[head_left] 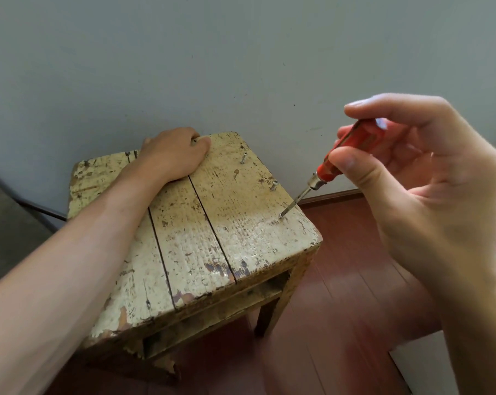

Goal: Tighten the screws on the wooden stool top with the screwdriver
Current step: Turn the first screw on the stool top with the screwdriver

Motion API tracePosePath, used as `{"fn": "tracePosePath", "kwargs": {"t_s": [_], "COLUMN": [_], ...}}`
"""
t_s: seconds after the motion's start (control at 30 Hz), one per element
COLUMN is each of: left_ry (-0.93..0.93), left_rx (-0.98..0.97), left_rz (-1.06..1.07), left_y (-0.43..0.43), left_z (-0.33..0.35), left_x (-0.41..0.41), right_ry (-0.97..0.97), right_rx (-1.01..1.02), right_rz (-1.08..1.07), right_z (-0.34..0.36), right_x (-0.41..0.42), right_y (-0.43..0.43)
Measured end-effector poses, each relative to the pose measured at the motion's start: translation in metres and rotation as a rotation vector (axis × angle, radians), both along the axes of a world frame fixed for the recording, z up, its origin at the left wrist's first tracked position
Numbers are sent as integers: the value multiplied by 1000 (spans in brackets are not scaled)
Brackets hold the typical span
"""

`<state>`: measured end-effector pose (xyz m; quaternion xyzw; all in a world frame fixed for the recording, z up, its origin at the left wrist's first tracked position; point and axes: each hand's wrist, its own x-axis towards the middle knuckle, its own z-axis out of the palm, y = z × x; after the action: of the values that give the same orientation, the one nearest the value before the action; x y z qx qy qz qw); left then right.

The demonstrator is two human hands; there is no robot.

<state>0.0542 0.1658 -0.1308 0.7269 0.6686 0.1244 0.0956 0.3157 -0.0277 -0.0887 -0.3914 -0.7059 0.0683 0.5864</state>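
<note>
Three screws (274, 184) stood along the right edge of the wooden stool top (212, 229). The screwdriver (346, 155) tip sat in the nearest screw (281, 215), so driving that one appeared to be the step in hand. The right hand (429, 178) pinched the orange handle; the left hand (175, 159) gripped the top's far edge. The next move likely called for turning under downward pressure, then the two proud screws. The planks were rough, their cream paint flaking.

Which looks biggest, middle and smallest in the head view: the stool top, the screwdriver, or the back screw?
1. stool top
2. screwdriver, partly hidden by the right hand
3. back screw, tiny
The order is plain despite nearness.
</note>
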Motion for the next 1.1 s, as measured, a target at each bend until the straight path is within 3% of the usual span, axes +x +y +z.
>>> {"fn": "tracePosePath", "kwargs": {"t_s": [0.13,0.5,0.9,1.1], "left_ry": [-4,4,-3,1], "left_rx": [0,5,3,7], "left_rz": [0,12,17,16], "left_y": [0,-2,-2,-2], "left_z": [0,1,1,1], "left_x": [0,2,3,3], "right_ry": [-3,-58,29,-72], "right_rx": [30,-153,-22,-4], "right_rz": [-21,212,32,40], "right_z": [-4,0,-3,-5], "right_x": [-1,16,-1,-3], "right_y": [2,-6,-2,-2]}}
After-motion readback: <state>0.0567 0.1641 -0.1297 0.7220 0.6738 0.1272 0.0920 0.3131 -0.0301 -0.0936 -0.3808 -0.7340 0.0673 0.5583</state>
